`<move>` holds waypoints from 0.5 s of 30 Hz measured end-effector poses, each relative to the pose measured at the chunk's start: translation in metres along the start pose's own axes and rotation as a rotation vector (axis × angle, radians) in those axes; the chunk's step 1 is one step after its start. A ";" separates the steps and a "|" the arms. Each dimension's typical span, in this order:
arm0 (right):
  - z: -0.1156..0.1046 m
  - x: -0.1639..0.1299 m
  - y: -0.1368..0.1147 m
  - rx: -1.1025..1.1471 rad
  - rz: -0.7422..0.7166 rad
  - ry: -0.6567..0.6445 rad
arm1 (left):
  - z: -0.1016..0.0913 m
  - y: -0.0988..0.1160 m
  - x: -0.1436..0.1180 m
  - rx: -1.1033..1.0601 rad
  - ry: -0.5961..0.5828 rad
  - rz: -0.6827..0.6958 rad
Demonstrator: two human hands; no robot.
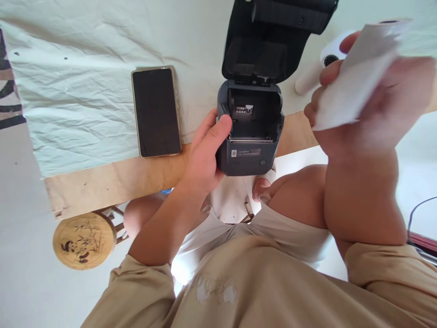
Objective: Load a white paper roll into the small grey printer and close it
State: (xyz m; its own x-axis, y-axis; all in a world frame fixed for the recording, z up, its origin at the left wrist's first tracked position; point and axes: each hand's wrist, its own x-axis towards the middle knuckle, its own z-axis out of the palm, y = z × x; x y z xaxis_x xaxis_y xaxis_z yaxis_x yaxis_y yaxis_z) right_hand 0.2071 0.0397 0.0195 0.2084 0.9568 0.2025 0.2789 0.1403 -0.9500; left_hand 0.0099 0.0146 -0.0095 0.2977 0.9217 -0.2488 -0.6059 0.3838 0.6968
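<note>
My left hand [206, 152] grips the left side of a small dark portable printer [244, 159], thumb on its upper edge. The printer's black lid [262, 50] is swung up, and its paper bay [256, 114] shows no roll inside. A Bluetooth mark and a round power button are on its front. Off to the right, my right hand [382, 105], partly blurred, is closed around a white paper roll [365, 77], held tilted and apart from the printer. The roll's lower end tapers to a loose edge.
A phone [157, 111] with a dark screen lies left of the printer on a pale green cloth [85, 105]. Another white roll [307, 81] lies behind my right hand. The wooden table edge [119, 182] runs below. A round wooden stool [84, 241] stands at lower left.
</note>
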 end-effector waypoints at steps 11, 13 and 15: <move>0.004 -0.013 0.015 -0.489 -0.283 -0.088 | 0.004 0.000 -0.001 0.005 0.034 0.003; 0.004 -0.012 0.016 -0.545 -0.247 -0.103 | 0.004 0.001 -0.002 0.009 0.018 -0.005; 0.005 -0.010 0.017 -0.651 -0.194 -0.093 | 0.005 0.003 -0.002 0.005 0.012 -0.015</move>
State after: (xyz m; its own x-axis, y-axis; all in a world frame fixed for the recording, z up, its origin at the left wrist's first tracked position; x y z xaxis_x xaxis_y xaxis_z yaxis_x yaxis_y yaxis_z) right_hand 0.2054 0.0334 -0.0003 0.0242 0.9517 0.3061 0.8160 0.1581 -0.5561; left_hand 0.0111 0.0139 -0.0036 0.2978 0.9165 -0.2672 -0.5976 0.3972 0.6965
